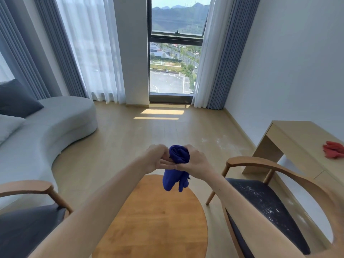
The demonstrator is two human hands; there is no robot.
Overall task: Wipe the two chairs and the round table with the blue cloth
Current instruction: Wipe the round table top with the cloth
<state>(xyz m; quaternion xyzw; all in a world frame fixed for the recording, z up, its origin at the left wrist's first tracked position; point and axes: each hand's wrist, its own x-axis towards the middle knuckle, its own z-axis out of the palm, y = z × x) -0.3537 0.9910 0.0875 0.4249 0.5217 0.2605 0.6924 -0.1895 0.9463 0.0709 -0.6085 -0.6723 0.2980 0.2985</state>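
1. Cloth first: blue cloth (177, 165) bunched into a roll and held up in the air above the far edge of the round wooden table (156, 216), loose ends dangling toward the top without touching it.
2. Left hand (158, 159) and right hand (195, 161) both clenched around the roll, fingertips meeting just beneath it.
3. Judged as a preparing step: gathering or folding the cloth into a pad, no surface under wipe yet.
4. Right armchair (268, 209) close beside the table, dark seat speckled with white dust or crumbs; likely the most pressing target.
5. Left armchair (31, 220) on the other side, dark seat looking cleaner, though partly hidden by the forearm.
6. Red cloth (334, 150) lying on the pale desk (297, 138) behind the right chair, no part of this job.
7. Next move calls for shifting the pad into one hand, lowering it flat onto a seat or the tabletop, and pressing evenly so the specks gather instead of scattering to the floor.
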